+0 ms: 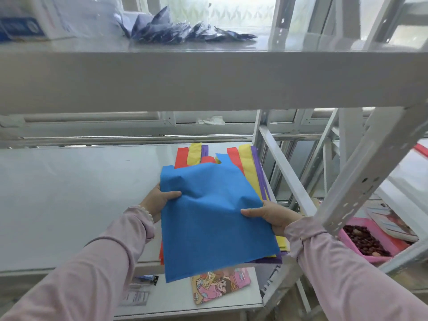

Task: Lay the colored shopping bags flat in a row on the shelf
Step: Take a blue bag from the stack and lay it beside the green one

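I hold a blue shopping bag (pixel 208 218) above the right end of the white middle shelf (pixel 81 193). My left hand (pixel 159 200) grips its left edge and my right hand (pixel 273 216) grips its right edge, thumbs on top. The bag tilts and its lower edge hangs past the shelf's front. Under it lies a stack of a red bag (pixel 181 156), a yellow bag (pixel 246 163) and a purple bag (pixel 259 174), handles pointing to the back; most of the stack is hidden by the blue bag.
The upper shelf beam (pixel 208 82) crosses just above, with dark blue packets (pixel 185 31) on it. A slanted white upright (pixel 361 177) stands close on the right. A pink tray of brown nuts (pixel 368 239) sits at right; a cartoon book (pixel 220 286) lies on the lower shelf.
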